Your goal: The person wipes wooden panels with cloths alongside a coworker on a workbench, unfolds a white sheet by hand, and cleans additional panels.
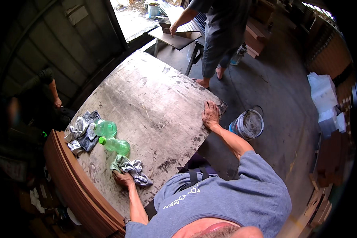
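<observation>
My left hand (123,179) is closed on a crumpled grey-green rag (135,170) near the left front of a worn, stained tabletop (146,95). My right hand (210,114) rests with fingers stretched over the table's right corner, holding nothing. Just beyond the rag lies a clear green plastic bottle (117,146) with a bright green cap. A second green bottle (105,129), with a pale cap, lies behind it. Next to the bottles, a heap of grey and dark cloths (80,130) sits at the table's left edge.
Curved brown boards (79,182) stand along the table's left side. A dirty bucket (248,123) is on the floor at right. Another person (225,35) works at a small bench (174,39) beyond; a second person (31,95) is in shadow at left. White packages (323,93) sit far right.
</observation>
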The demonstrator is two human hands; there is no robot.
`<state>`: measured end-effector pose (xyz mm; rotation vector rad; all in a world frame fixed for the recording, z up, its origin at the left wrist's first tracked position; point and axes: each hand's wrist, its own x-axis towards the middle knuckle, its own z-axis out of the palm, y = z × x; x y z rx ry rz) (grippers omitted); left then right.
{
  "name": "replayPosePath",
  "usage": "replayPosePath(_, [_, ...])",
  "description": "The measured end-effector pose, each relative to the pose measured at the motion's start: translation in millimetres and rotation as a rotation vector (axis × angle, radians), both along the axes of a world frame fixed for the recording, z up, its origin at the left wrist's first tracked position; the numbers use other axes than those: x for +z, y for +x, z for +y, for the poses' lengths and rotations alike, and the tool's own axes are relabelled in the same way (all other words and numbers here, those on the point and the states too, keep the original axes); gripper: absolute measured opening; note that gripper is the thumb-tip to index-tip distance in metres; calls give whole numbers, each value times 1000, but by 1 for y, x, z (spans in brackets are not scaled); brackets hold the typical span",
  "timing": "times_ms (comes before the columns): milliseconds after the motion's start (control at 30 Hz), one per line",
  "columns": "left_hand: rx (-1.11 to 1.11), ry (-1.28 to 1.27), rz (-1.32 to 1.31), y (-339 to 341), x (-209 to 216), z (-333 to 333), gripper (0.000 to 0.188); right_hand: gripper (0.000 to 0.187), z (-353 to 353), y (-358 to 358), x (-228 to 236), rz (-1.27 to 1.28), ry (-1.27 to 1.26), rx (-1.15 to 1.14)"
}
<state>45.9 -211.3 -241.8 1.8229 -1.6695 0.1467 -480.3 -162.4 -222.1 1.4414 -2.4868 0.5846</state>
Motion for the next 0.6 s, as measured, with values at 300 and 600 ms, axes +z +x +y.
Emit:
replayPosePath(300, [4, -32, -64, 2, -7, -1, 26, 52, -4, -1, 4, -9, 26, -17])
replayPosePath(600, [81, 94, -17, 19, -37, -2, 48, 54, -9, -2, -5, 12, 17, 13])
